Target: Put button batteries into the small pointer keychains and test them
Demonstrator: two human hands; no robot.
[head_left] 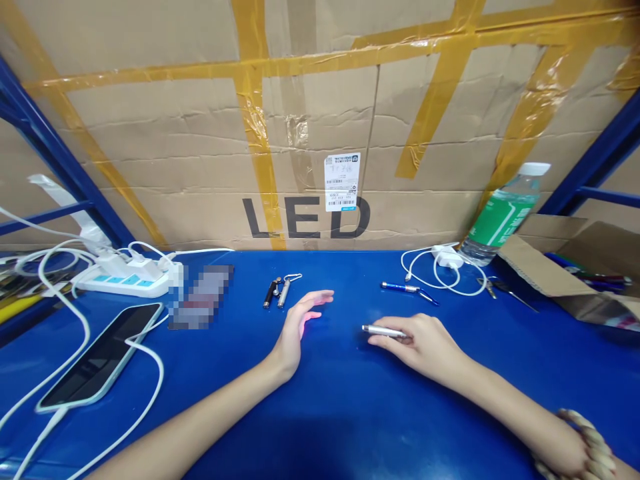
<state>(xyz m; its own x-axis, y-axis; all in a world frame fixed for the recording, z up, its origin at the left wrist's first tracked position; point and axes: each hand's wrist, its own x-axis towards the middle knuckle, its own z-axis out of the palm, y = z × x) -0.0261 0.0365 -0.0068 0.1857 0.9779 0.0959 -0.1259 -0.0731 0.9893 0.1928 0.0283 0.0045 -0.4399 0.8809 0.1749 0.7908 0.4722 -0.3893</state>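
Observation:
In the head view my right hand (425, 343) pinches a short silver penlight (383, 331) between thumb and fingers, its tip pointing left. My left hand (295, 333) stands edge-down over the blue table (340, 420), palm turned toward the penlight, fingers stretched out and holding nothing. A pinkish-red glow shows on its palm side. Beyond the left hand lie a small black light (271, 293) and a small silver one (285, 293) with a carabiner clip. Past my right hand rests a blue pen-shaped tool (399, 287) with a strap.
At left are a phone (103, 353) with white cables and a power strip (127, 280). A blurred-out item (203, 300) lies beside them. At right are a charger (447, 257), a bottle (505, 217) and an open carton (560, 273). A large cardboard box (190, 160) walls the back.

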